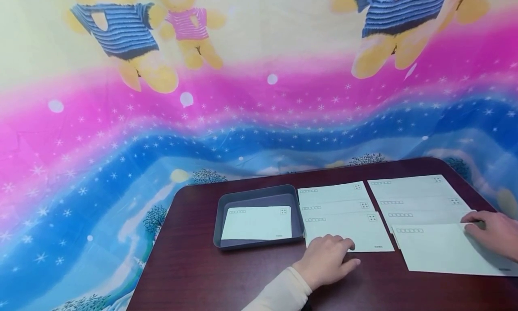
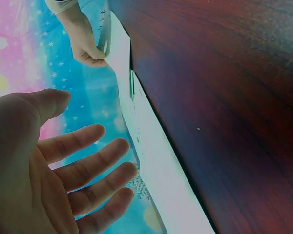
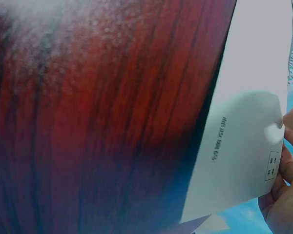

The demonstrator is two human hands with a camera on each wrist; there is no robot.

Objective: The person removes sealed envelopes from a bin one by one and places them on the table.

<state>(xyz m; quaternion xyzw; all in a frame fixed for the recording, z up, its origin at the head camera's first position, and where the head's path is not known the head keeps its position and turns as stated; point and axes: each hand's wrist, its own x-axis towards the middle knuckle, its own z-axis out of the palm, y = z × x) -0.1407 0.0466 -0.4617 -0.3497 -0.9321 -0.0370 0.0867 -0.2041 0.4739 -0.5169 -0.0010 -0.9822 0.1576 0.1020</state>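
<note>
My right hand (image 1: pixel 494 232) pinches a white envelope (image 1: pixel 449 250) by its far edge, thumb on the face and fingers behind, as the right wrist view shows. That envelope lies over the near end of the right column of overlapping envelopes (image 1: pixel 408 189). Over the near edge of the middle column hovers my left hand (image 1: pixel 325 259), its fingers loosely spread and holding nothing. Closest to it is the front envelope (image 1: pixel 344 230) of that column, partly hidden by the fingers. Printed boxes mark the envelopes' corners.
A dark grey tray (image 1: pixel 259 244) stands left of the columns, with a small stack of envelopes (image 1: pixel 256 223) inside. Everything rests on a dark reddish-brown table (image 1: pixel 186 266). Behind the table's far edge hangs a colourful printed cloth (image 1: pixel 259 99).
</note>
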